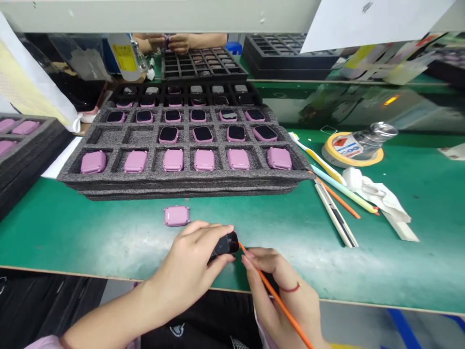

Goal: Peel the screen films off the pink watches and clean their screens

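Observation:
Between the thumb and fingers of my left hand (pixel 198 254) is a dark watch screen (pixel 227 244), held near the table's front edge. My right hand (pixel 283 286) pinches a thin orange stick (pixel 276 295), its tip touching or very close to the screen's right edge. A pink watch case (pixel 177 215) lies on the green table just beyond my left hand. Behind it, a grey foam tray (pixel 189 181) holds pink watch cases in its front row and dark-screened watches farther back; two pockets at the left of the second row hold nothing.
To the right lie a utility knife (pixel 336 213), a toothbrush (pixel 319 160), a second orange stick (pixel 339 198) and crumpled white tissue (pixel 381 196). A tape roll (pixel 329 152) surrounds a tilted clear bottle (pixel 366 140). Another foam tray (pixel 39 160) stands left. A co-worker's hands (pixel 179 43) show beyond the divider.

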`<action>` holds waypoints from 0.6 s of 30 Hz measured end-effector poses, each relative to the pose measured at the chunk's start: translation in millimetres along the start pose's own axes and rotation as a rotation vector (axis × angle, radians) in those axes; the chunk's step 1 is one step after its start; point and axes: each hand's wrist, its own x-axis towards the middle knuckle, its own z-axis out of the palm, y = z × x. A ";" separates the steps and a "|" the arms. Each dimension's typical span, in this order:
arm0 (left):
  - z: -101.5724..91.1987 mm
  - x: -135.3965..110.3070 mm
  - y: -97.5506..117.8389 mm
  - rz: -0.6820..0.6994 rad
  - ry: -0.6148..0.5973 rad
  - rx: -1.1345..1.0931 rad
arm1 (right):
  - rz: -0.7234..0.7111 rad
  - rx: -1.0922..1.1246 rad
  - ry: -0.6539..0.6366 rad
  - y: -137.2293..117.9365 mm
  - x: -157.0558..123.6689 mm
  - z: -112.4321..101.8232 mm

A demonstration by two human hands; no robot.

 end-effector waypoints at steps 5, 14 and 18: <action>-1.9 0.1 -0.5 -0.052 -0.023 -0.030 | 0.208 0.255 0.128 2.3 10.2 -11.2; -2.8 2.5 1.2 -0.086 -0.028 -0.053 | 0.113 0.023 0.104 7.4 -15.8 -3.1; -2.5 1.6 2.2 -0.082 -0.031 -0.036 | 0.012 -0.009 0.101 9.6 -12.9 -1.1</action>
